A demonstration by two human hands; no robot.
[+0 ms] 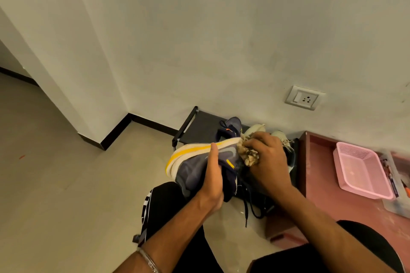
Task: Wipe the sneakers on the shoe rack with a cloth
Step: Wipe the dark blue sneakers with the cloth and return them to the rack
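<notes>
Our left hand [213, 175] has its fingers clamped on the grey sneaker [199, 164], lifted on its side just near of the shoe rack [199, 126]; our right hand [266, 162] bunches the cloth [247, 155] against it.

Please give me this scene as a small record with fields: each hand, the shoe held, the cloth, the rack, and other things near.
left hand: grips the grey sneaker, thumb up along its side
right hand: holds the cloth bunched against the sneaker
grey sneaker: lifted off the rack, on its side, white and yellow sole facing away
cloth: beige, crumpled, at the sneaker's upper
shoe rack: black, low, against the wall
on rack: dark sneaker, pale shoes
nearby: pink basket, wall socket
</notes>
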